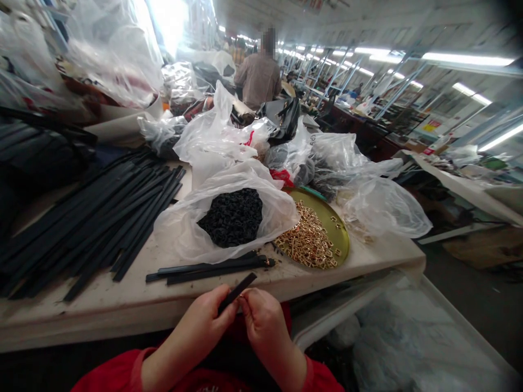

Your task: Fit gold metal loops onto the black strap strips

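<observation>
My left hand [212,311] is closed around a flat black strap [238,292], whose end sticks up past the fingers. Against it, my right hand [262,311] is pinched shut at the fingertips. A tiny gold glint shows between the hands, but the piece there is mostly hidden. Just beyond them, a few finished-looking black straps [204,270] lie at the table edge, with gold bits at their right end. Behind these sits an open plastic bag [175,231] of small black loops [232,218]. To its right, many small gold buckles [306,237] fill a round gold tray [341,231].
A large pile of long black strips [93,218] covers the table's left side. Crumpled clear bags [220,130] crowd the back. The pale tabletop [392,253] ends at a front right corner. A person [259,76] is farther off, facing away.
</observation>
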Action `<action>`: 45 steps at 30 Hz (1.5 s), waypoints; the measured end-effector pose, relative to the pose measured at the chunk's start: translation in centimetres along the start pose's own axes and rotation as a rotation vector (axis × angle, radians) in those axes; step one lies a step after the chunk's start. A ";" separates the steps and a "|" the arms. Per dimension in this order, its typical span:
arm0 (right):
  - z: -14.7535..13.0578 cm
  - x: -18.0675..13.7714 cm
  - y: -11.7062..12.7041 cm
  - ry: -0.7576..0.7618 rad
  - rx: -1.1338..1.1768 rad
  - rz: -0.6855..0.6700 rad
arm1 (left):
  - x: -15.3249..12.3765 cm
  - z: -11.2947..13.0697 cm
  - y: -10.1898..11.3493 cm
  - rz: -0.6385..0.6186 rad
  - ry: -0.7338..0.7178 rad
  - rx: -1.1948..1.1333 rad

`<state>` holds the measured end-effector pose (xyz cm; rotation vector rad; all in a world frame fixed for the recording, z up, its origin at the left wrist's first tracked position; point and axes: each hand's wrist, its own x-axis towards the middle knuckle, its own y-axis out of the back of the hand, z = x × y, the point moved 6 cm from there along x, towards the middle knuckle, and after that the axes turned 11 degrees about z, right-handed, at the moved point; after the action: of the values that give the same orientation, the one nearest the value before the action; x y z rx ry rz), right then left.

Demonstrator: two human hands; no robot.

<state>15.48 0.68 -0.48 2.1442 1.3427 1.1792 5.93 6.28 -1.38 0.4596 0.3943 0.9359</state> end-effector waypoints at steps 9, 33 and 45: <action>0.5 -0.6 -0.4 -0.117 0.168 0.043 | -0.2 0.6 -0.1 0.042 0.069 -0.169; 0.8 -0.7 -1.3 -0.347 0.256 -0.037 | -0.4 -1.6 -0.9 0.008 0.200 -0.403; 1.7 -1.4 -2.0 -0.512 0.411 -0.156 | -0.8 -1.7 -0.5 -0.087 0.127 -0.247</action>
<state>15.36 0.72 -3.45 2.3311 1.5551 0.2675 4.95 5.68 -2.99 0.1573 0.4042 0.9175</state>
